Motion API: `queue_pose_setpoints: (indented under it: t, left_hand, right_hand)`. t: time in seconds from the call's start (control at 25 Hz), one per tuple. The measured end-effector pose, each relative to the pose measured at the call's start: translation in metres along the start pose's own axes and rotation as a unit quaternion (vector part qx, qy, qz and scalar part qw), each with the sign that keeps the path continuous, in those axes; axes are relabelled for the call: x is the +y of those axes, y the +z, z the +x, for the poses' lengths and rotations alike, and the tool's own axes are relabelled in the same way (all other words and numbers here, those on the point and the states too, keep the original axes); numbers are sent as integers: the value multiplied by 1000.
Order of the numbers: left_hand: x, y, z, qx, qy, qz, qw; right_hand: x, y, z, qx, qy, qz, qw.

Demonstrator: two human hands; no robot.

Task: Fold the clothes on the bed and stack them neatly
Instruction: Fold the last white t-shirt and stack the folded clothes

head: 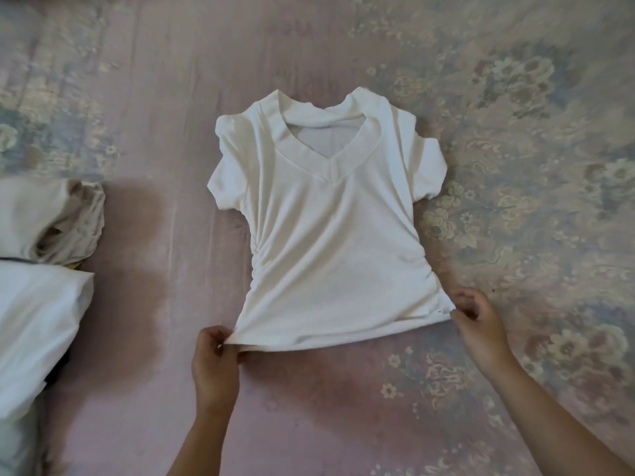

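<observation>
Both arms outstretched, left hand (214,359) and right hand (476,321) each pinching, fingers curled, well apart.

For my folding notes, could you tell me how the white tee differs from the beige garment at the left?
The white tee lies spread flat mid-bed, front up; the beige garment sits bunched on the pile at the left edge. The left hand and right hand pinch the tee's hem corners; nothing touches the beige garment. Both are light-coloured and rest on the bed.

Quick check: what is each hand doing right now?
Left hand: pinches the near-left hem corner of the white shirt.
Right hand: pinches the shirt's near-right hem corner.
</observation>
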State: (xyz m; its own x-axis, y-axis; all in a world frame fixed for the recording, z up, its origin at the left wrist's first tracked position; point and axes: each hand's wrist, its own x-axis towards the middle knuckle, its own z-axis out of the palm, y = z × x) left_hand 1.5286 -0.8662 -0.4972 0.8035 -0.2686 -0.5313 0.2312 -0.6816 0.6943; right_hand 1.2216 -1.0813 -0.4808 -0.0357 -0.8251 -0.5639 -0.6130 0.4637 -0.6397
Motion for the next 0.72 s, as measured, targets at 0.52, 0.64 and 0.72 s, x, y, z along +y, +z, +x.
queue_pose_setpoints:
  t: [0.52,0.64,0.72]
  left_hand:
    - [-3,-6,-9,-86,235,289,924]
    - [-3,-7,-4,-67,213,266,938]
    - [-4,-12,0,-35,178,225,957]
  right_hand:
    - [15,25,-1,7,-489,-441,753]
    - [15,21,7,55,-551,-431,712]
    - [22,11,9,92,-589,-420,684]
